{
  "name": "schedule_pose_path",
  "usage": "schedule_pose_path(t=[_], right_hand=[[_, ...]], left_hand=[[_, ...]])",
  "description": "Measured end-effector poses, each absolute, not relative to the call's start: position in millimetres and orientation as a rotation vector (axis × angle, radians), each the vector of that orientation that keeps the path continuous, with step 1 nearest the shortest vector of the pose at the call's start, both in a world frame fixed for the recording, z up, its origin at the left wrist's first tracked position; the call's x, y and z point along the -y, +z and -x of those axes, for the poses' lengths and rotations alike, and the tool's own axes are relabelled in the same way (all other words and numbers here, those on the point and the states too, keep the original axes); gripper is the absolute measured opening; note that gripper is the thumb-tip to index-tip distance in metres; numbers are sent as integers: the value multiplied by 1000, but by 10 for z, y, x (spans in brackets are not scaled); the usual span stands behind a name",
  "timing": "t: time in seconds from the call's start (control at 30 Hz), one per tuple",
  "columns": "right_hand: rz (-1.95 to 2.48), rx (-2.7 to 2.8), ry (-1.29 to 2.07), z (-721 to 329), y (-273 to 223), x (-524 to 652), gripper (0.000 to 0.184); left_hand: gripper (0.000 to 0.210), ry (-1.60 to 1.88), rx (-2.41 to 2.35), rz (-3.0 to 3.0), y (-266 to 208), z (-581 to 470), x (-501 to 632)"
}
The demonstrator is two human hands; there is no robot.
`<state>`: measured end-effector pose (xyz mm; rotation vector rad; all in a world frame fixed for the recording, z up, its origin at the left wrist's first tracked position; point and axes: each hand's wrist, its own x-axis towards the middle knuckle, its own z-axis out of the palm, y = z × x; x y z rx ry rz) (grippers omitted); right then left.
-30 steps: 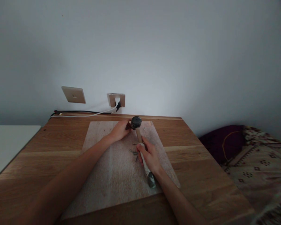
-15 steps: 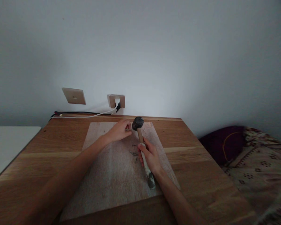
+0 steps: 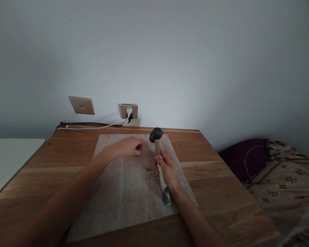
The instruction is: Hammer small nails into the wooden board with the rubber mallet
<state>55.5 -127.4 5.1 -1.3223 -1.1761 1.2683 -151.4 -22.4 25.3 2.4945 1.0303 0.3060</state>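
- Right hand [image 3: 167, 168] gripped the hammer [image 3: 158, 151] mid-handle; head had lifted off and shifted right, clear of the strike spot.
- Left hand [image 3: 127, 146] had withdrawn left, fingers loosely curled; pinching anything, cannot tell.
- Loose nails [image 3: 147, 169] lay on the board [image 3: 123, 192], between both hands.
- Judgement: a blow finished.

Beyond my brown wooden table [image 3: 221, 192] I see a beige wall socket [image 3: 128, 110], a white cable [image 3: 92, 127] beside it, and a patterned cream blanket [image 3: 285, 185] to the right.

place: home room | cues: wooden table [image 3: 221, 178], wall socket [image 3: 128, 111], patterned bedding [image 3: 285, 178]
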Motion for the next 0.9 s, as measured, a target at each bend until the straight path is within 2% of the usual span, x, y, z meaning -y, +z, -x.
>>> schedule_pose_path(t=[0.2, 0.43, 0.63, 0.9], right_hand=[[1320, 1184, 1270, -555, 66, 1269, 24], [1297, 1180, 1271, -556, 17, 1260, 25], [1314, 1185, 1279, -552, 30, 1260, 24], [1281, 1185, 1296, -551, 45, 1265, 22]], left_hand=[[16, 529, -1213, -2466, 182, 1750, 26], [20, 610, -1148, -2595, 127, 1658, 47], [19, 520, -1166, -2696, 78, 1644, 27], [27, 710, -1084, -2458, -73, 1574, 8]])
